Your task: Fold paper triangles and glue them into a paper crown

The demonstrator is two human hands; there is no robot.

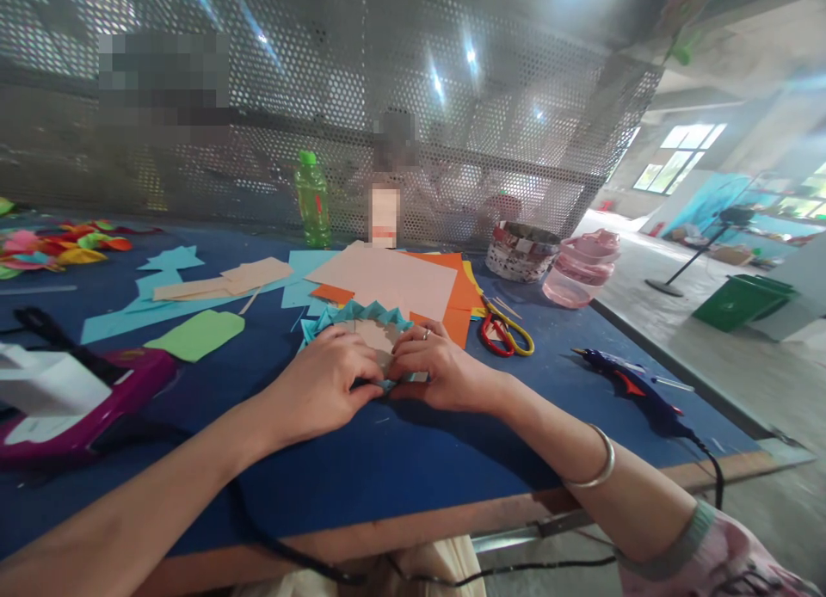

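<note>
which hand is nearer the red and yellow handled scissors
Right. The right hand holds the teal paper ring just left of the red-and-yellow-handled scissors, not touching them; the left hand is farther left, on the ring's other side.

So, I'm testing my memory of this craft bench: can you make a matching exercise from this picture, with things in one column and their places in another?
Things:
1. Hot glue gun
2. Scissors
3. Metal bangle
4. Green plastic bottle

Places:
A. Around the right forearm
B. Upright at the far edge of the table
C. Beside the orange paper
D. Near the table's right edge, its cord trailing over

Right pairs: 1-D, 2-C, 3-A, 4-B
</note>
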